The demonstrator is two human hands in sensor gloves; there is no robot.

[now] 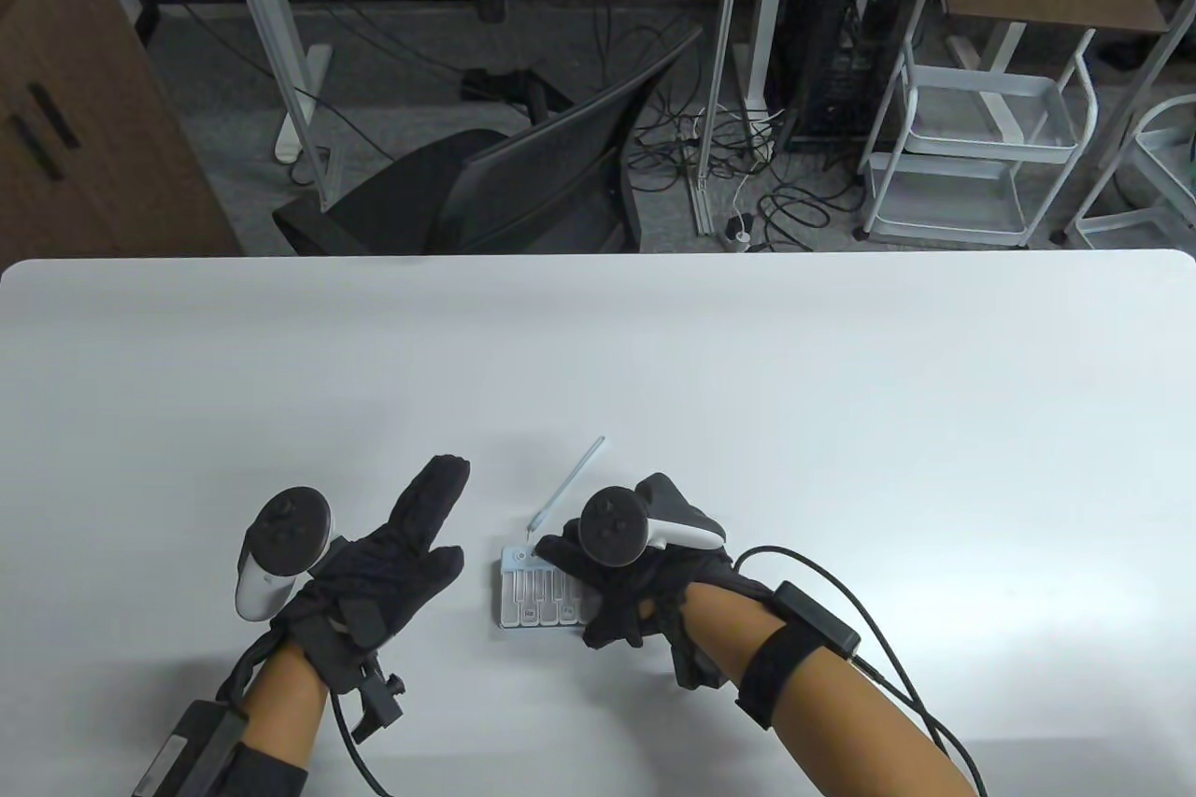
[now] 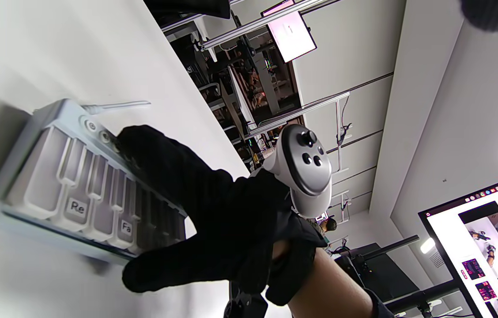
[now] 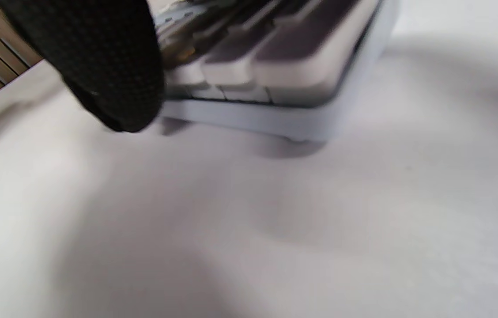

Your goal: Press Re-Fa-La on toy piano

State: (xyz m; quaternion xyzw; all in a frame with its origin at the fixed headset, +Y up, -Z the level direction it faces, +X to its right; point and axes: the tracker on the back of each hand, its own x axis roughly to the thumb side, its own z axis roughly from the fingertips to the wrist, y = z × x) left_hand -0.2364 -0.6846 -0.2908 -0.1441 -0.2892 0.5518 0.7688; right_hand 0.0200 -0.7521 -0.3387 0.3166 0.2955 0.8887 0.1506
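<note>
A small white toy piano point(image 1: 533, 596) lies on the white table point(image 1: 747, 423) near the front edge. In the left wrist view point(image 2: 54, 176) its keys marked Re point(image 2: 77, 206) and Fa point(image 2: 126, 227) are uncovered. My right hand point(image 1: 584, 591) lies over the piano's right part, one finger reaching its far edge and the thumb at its front edge. The keys right of Fa are hidden under it. The right wrist view shows the piano's front edge point(image 3: 284, 110) close up, blurred, with a gloved finger point(image 3: 99, 62) beside it. My left hand point(image 1: 425, 526) rests on the table left of the piano, fingers stretched out, holding nothing.
A pale blue strap point(image 1: 567, 487) runs from the piano's far left corner across the table. A black office chair point(image 1: 523, 180) stands beyond the table's far edge.
</note>
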